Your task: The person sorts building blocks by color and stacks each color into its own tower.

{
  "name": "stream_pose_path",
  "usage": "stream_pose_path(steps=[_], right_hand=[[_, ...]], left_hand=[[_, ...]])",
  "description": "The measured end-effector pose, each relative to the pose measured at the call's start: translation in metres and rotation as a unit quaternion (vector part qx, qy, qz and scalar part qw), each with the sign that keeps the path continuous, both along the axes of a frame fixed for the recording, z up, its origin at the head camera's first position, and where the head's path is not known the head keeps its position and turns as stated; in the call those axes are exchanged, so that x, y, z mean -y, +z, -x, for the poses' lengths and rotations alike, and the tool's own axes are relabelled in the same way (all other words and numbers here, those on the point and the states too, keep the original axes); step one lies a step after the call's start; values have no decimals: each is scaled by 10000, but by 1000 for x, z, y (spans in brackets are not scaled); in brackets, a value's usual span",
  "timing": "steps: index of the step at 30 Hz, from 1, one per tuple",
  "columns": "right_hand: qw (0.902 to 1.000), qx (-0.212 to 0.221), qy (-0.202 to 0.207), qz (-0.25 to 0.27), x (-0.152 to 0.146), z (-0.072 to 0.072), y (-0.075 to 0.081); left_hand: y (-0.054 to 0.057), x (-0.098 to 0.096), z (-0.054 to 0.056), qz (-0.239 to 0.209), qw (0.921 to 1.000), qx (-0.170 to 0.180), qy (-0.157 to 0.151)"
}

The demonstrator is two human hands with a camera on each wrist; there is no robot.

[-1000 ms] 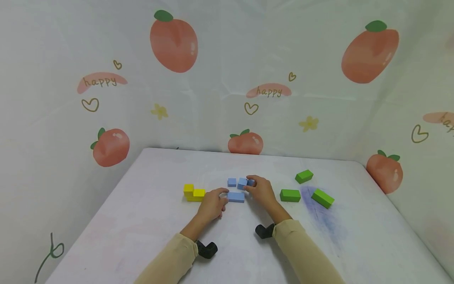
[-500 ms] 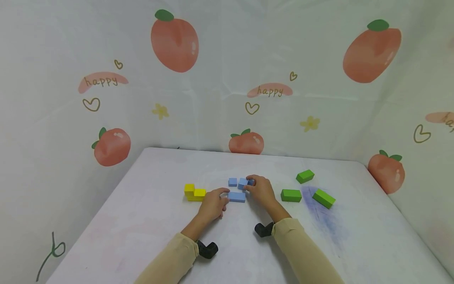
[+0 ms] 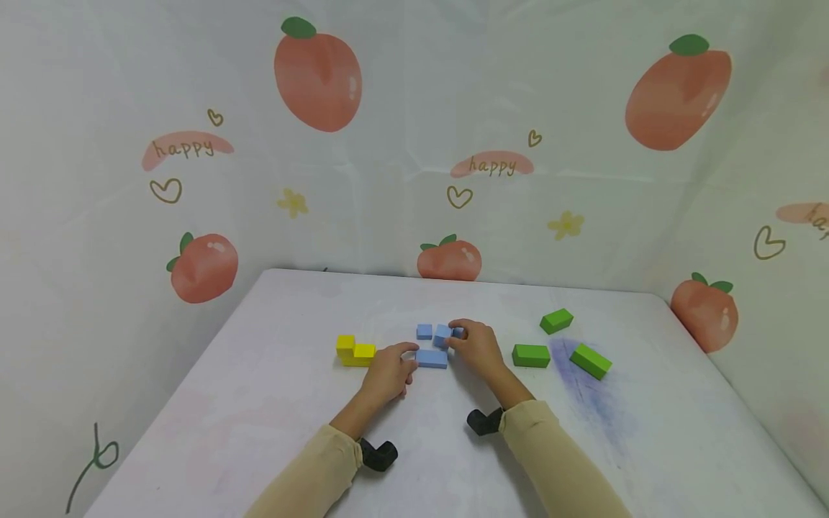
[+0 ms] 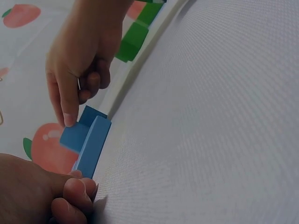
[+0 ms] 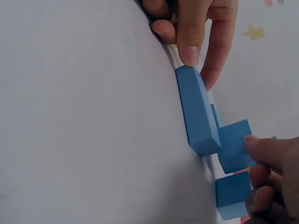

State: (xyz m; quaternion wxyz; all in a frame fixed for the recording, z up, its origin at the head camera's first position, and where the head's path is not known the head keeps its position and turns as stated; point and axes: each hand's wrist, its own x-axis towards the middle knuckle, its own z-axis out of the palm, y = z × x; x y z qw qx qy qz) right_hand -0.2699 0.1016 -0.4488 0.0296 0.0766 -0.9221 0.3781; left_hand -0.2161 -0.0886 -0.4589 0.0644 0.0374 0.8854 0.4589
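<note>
The small blue cube of smooth, solid-looking material seems to me light and stiff; it should not bend or break under a normal pinch, although its flat faces could slip a little between dry fingers. For such a piece, two opposite side faces are probably the best place to take hold. The long blue rectangular block, which lies flat on the white table, likely handles in the same way, and its short end is convenient for steadying. The cube is just behind this block, turned at an angle to it; whether the two touch, I cannot tell. The right hand comes from the right side, with thumb and index finger bent around the cube in a narrow pinch, the other fingers folded under the palm. The left hand comes from the opposite side; its thumb and index finger hold the left end of the long block, while the remaining fingers are curled below. A blue block with square faces is near the right fingers.
</note>
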Motion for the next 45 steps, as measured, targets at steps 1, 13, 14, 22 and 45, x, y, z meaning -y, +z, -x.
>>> stream_pose_path(steps=[1,13,14,22,45], right_hand=[[10000,-27,20,7,-1,-1,1],[9994,117,305,69,-3,-16,4],[9994,132,323,82,-3,-17,4],[9988,240,428,39,-4,-25,5],[9976,388,544,175,-5,-28,6]], left_hand=[[0,0,0,2,10000,-4,-6],[-1,0,1,62,9999,97,96],[-1,0,1,67,9999,110,104],[-3,0,2,21,10000,45,64],[-1,-1,0,45,10000,3,46]])
